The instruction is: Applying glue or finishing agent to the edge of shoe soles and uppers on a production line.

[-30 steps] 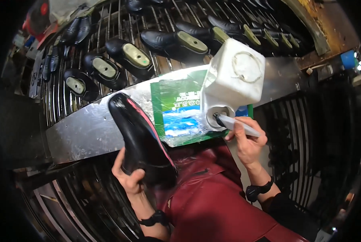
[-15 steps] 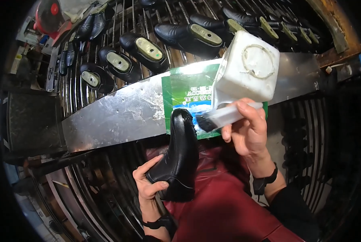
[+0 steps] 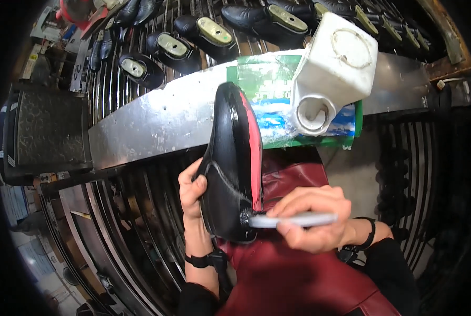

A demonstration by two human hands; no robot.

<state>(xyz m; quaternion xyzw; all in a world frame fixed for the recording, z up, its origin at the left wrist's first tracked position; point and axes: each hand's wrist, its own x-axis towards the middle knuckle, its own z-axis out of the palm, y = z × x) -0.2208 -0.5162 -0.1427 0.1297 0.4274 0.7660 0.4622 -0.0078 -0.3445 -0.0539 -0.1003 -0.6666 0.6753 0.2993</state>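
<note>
My left hand (image 3: 192,189) is closed around the left side of a black leather shoe (image 3: 226,163), tilted with its toe pointing away from me. Along the shoe's right edge runs a pinkish-red strip (image 3: 254,152), and the leather beside it shines. A pale-handled brush (image 3: 293,220) is gripped in my right hand (image 3: 312,218). Its dark bristles touch the lower right edge of the shoe, near the heel. Beyond my right hand, a white plastic container (image 3: 341,58) lies on its side, its round opening facing me with whitish material inside.
Under the container is a green and blue printed sheet (image 3: 270,68) on a metal ledge (image 3: 140,116). Several black shoes on lasts (image 3: 214,34) rest on a rack of metal rods behind it. A dark textured box (image 3: 51,126) stands at the left; a red apron (image 3: 298,274) covers my lap.
My right hand has brought the brush from beside the container down to the shoe's heel end. The shoe has been raised and turned, so its pinkish-red strip now shows.
</note>
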